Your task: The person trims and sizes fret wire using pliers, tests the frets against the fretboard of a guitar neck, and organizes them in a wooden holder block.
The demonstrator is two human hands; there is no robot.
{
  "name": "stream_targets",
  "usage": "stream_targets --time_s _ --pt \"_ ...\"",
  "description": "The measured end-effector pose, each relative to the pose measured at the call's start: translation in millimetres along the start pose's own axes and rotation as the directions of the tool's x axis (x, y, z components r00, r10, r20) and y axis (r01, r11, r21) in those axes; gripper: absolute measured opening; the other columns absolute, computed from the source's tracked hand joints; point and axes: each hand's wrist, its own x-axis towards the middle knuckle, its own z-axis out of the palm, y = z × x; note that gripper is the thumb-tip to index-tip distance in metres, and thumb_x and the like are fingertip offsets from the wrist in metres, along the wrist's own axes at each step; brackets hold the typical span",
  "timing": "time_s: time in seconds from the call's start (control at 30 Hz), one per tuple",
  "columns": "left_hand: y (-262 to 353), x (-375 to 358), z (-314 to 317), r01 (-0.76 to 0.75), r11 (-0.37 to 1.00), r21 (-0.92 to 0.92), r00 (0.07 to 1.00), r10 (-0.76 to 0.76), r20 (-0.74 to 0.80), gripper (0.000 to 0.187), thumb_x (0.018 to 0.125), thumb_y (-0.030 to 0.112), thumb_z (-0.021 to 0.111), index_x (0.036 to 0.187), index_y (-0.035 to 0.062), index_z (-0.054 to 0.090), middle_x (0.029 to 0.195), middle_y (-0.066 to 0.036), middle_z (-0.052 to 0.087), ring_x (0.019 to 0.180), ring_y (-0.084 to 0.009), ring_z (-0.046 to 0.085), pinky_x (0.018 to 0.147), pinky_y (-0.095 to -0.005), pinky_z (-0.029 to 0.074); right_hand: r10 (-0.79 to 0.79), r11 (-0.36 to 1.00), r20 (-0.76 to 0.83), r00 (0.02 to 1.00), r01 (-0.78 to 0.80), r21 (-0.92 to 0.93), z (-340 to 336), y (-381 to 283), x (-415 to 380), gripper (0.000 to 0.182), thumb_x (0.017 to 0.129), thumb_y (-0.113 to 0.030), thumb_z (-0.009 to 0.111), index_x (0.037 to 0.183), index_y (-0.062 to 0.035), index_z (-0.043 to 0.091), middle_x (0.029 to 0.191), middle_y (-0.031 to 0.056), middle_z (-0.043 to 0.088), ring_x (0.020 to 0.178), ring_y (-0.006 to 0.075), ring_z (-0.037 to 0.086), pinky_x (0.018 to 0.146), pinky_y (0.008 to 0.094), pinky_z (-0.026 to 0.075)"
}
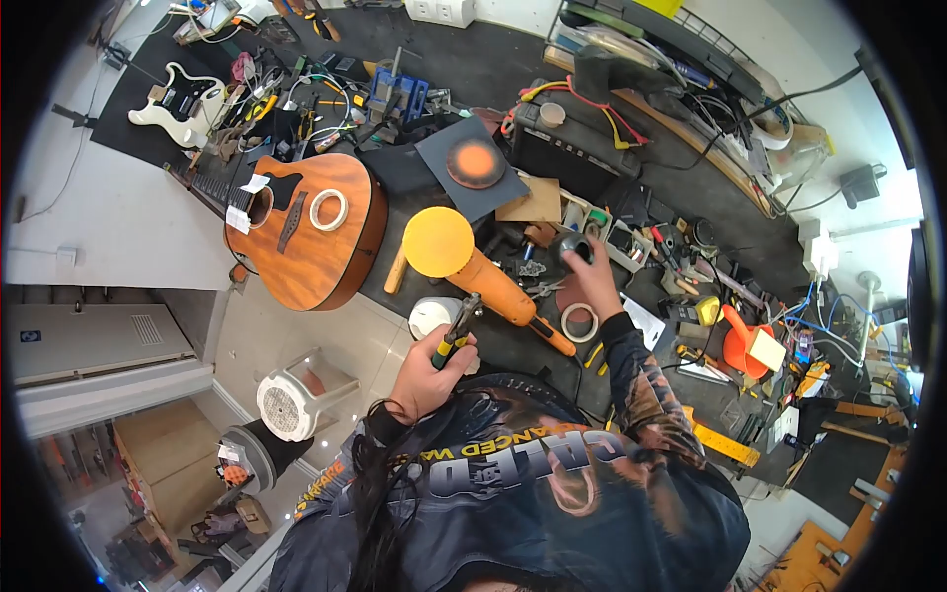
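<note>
My left hand [431, 373] is closed around the handles of a pair of pliers [460, 333], green-yellow and black, with the metal jaws pointing up. My right hand [593, 279] reaches over the bench with its fingers round a dark, rounded object [572, 249] whose kind I cannot make out. Between the hands lies an orange power sander or polisher [501, 288] with a round yellow pad [439, 242]. A white tub [432, 316] stands just beyond my left hand. A roll of masking tape [579, 323] lies below my right hand.
An acoustic guitar [330, 252] with a tape roll [328, 209] on it lies at the left. Behind are a dark square with an orange centre [475, 166] and a black amplifier-like box [562, 148]. Tools clutter the right side around an orange container [745, 350]. A white stool [289, 407] stands on the floor.
</note>
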Motion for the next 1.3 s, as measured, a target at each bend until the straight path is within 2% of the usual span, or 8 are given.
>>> stream_targets --time_s 0.03,0.1,0.2,0.37,0.63,0.8,0.93,1.3 --pt "0 0 0 -0.007 1.000 -0.002 1.000 0.007 -0.008 0.019 0.107 0.013 0.076 0.120 0.0009 0.073 0.102 -0.003 0.075 0.096 -0.0118 0.068 0.088 -0.0313 0.055 0.354 0.820 0.226 0.908 -0.417 0.391 -6 -6 3 0.066 0.104 -0.045 0.076 0.153 -0.0046 0.060 0.142 0.0175 0.073 0.116 0.0314 0.075 0.097 0.0416 0.057" --pt "-2 0 1 0.002 0.999 -0.034 1.000 -0.002 -0.005 0.018 0.107 0.014 0.076 0.120 0.0013 0.073 0.100 -0.003 0.074 0.094 -0.0116 0.068 0.086 -0.0309 0.055 0.405 0.555 0.468 0.785 -0.618 0.557 -8 -17 7 0.055 0.110 -0.052 0.066 0.148 -0.0114 0.065 0.134 0.0122 0.077 0.109 0.0269 0.077 0.087 0.0374 0.056" --pt "-1 1 5 -0.105 0.994 -0.033 0.994 0.105 0.006 0.016 0.108 0.014 0.076 0.120 0.0054 0.073 0.089 0.005 0.065 0.077 -0.0038 0.055 0.070 -0.0246 0.045 0.351 0.532 0.502 0.790 -0.610 0.588 12 -43 29 0.049 0.114 -0.054 0.062 0.145 -0.0162 0.067 0.127 0.0079 0.080 0.109 0.0256 0.077 0.084 0.0356 0.055" --pt "-3 -4 4 -0.174 0.982 0.067 0.985 0.173 0.025 0.016 0.108 0.014 0.076 0.120 0.0037 0.073 0.095 0.004 0.067 0.086 -0.0060 0.058 0.079 -0.0274 0.049 0.093 0.373 0.491 0.866 -0.487 0.790 54 -119 79 0.053 0.116 -0.043 0.064 0.146 0.0000 0.060 0.137 0.0192 0.072 0.123 0.0330 0.074 0.103 0.0437 0.061" --pt "-6 -17 -13 -0.105 0.994 0.003 0.993 0.105 -0.056 0.019 0.109 0.017 0.077 0.123 0.0042 0.074 0.100 0.003 0.070 0.092 -0.0061 0.059 0.084 -0.0273 0.050 0.034 0.555 0.505 0.862 -0.437 0.708 118 -162 78 0.039 0.116 -0.017 0.059 0.149 0.0042 0.056 0.149 0.0203 0.068 0.139 0.0356 0.068 0.115 0.0452 0.057" --pt "-10 -21 -25 -0.167 0.984 0.055 0.984 0.170 -0.056 0.021 0.109 0.018 0.077 0.123 0.0031 0.075 0.107 -0.002 0.073 0.103 -0.0112 0.065 0.096 -0.0311 0.053 0.044 0.728 0.528 0.848 -0.390 0.565 136 -161 78 0.030 0.117 -0.017 0.057 0.142 -0.0030 0.064 0.117 0.0080 0.077 0.103 0.0209 0.077 0.093 0.0366 0.061" --pt "-8 -29 -40 -0.188 0.981 0.058 0.979 0.191 -0.071 0.023 0.109 0.018 0.077 0.125 0.0016 0.076 0.111 -0.005 0.075 0.107 -0.0139 0.066 0.099 -0.0327 0.053 -0.014 0.771 0.543 0.840 -0.337 0.540 130 -149 52 0.026 0.116 -0.017 0.059 0.135 -0.0029 0.067 0.103 0.0039 0.075 0.083 0.0129 0.071 0.081 0.0320 0.060" --pt "-13 -39 -127 -0.199 0.979 -0.052 0.980 0.198 -0.031 0.025 0.110 0.022 0.076 0.127 0.0030 0.074 0.113 -0.004 0.075 0.107 -0.0118 0.065 0.099 -0.0309 0.052 0.021 0.874 0.266 0.964 -0.147 0.464 99 -172 -35 0.027 0.117 -0.019 0.056 0.136 -0.0028 0.067 0.089 0.0016 0.068 0.077 0.0108 0.065 0.076 0.0298 0.056"
